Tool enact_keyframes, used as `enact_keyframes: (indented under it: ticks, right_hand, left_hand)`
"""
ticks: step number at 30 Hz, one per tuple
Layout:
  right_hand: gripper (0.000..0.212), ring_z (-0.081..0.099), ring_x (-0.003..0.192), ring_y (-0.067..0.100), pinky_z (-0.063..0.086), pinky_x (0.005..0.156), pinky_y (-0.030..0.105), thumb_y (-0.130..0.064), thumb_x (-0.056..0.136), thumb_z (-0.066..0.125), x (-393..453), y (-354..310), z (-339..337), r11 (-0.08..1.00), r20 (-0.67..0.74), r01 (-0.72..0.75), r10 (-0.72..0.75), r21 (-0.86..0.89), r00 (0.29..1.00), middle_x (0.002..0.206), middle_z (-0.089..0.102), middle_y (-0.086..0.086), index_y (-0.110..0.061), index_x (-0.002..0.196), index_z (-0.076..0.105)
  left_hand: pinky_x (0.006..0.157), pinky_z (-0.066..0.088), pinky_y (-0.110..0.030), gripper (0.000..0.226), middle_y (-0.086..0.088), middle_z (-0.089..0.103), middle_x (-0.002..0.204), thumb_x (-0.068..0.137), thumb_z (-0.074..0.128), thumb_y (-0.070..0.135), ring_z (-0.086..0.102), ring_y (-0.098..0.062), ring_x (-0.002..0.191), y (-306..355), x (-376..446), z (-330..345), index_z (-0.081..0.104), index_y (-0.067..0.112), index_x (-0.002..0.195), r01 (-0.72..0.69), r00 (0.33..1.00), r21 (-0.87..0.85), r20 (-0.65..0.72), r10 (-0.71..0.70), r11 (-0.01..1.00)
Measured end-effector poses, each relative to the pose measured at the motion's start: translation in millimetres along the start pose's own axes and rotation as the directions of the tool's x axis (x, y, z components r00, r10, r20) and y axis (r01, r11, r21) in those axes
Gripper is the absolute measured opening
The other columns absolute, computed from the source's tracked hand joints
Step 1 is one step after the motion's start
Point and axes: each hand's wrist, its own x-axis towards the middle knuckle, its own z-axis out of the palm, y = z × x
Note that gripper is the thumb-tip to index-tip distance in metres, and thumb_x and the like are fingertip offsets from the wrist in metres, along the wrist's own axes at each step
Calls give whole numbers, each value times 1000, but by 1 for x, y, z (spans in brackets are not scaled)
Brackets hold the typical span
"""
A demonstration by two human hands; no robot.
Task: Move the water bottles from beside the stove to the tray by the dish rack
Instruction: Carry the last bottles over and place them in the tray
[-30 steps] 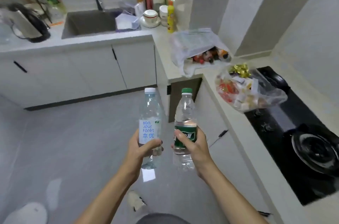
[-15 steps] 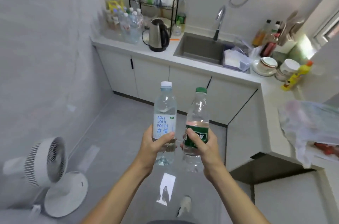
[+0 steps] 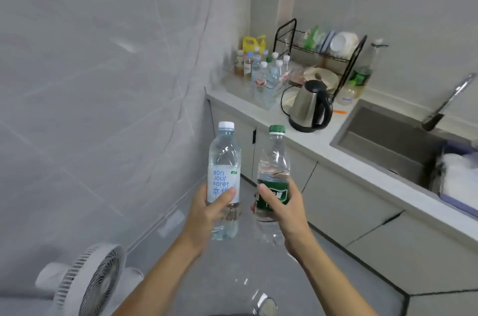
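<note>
Counter (image 3: 307, 134) runs right, dish rack (image 3: 320, 57) at its far corner, kettle (image 3: 309, 106) in front, bottles crowded in the clear tray (image 3: 269, 102) left of the rack. My left hand (image 3: 207, 212) wraps the white-capped bottle (image 3: 223, 173), thumb across its label. My right hand (image 3: 282, 209) grips the green-capped bottle (image 3: 274, 168) at its green label. Both upright, side by side, over the floor, well short of the tray.

Both bottles (image 3: 224, 173) are clear glossy plastic. The kettle (image 3: 306, 106) is brushed metal with black plastic trim. The worktop (image 3: 305, 140) looks smooth, pale and matt.
</note>
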Motion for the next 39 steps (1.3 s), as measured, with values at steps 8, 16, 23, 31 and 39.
enact_keyframes:
  ticks: [8, 16, 23, 31, 39]
  right_hand:
    - [37, 78, 87, 39, 64, 79, 44, -34, 87, 84, 184, -23, 51, 997, 114, -42, 48, -58, 992, 96, 78, 7, -21, 118, 67]
    - [39, 77, 99, 30, 63, 91, 47, -50, 83, 82, 358, -31, 94, 990, 42, -64, 70, -127, 997, 103, 79, 4, -33, 116, 70]
    - [30, 69, 109, -3, 55, 94, 29, -53, 89, 77, 493, -69, 105, 981, -17, -7, 4, -195, 1000, 119, 69, -16, -60, 112, 59]
    - [42, 69, 102, -2, 52, 89, 25, -44, 100, 67, 644, -90, 76, 908, -6, 133, -147, -398, 989, 121, 69, -6, -25, 132, 47]
    - [34, 72, 85, -9, 53, 71, 11, -32, 98, 74, 732, -103, 49, 790, 20, 132, -151, -599, 988, 88, 75, -20, -22, 116, 47]
  left_hand:
    - [69, 63, -40, 60, -16, 77, 97, 70, 76, 57, 76, -32, 81, 45, 149, -18, 71, 21, 117, -55, 988, -51, -149, 47, 997]
    - [68, 65, -44, 41, -12, 78, 101, 74, 79, 43, 76, -37, 90, 74, 349, -46, 71, 33, 113, -24, 994, -44, -108, 19, 999]
    - [67, 60, -28, 56, 4, 78, 93, 75, 72, 61, 77, -17, 88, 120, 497, -21, 68, 23, 115, -36, 999, 69, 12, 35, 997]
    - [83, 64, -49, 47, 4, 79, 106, 76, 74, 60, 77, -23, 100, 142, 649, 35, 70, 32, 113, -142, 989, 215, 74, 129, 966]
    - [83, 58, -30, 46, 8, 80, 98, 64, 91, 48, 75, -12, 94, 162, 757, 52, 75, 27, 102, -282, 959, 505, 177, 221, 816]
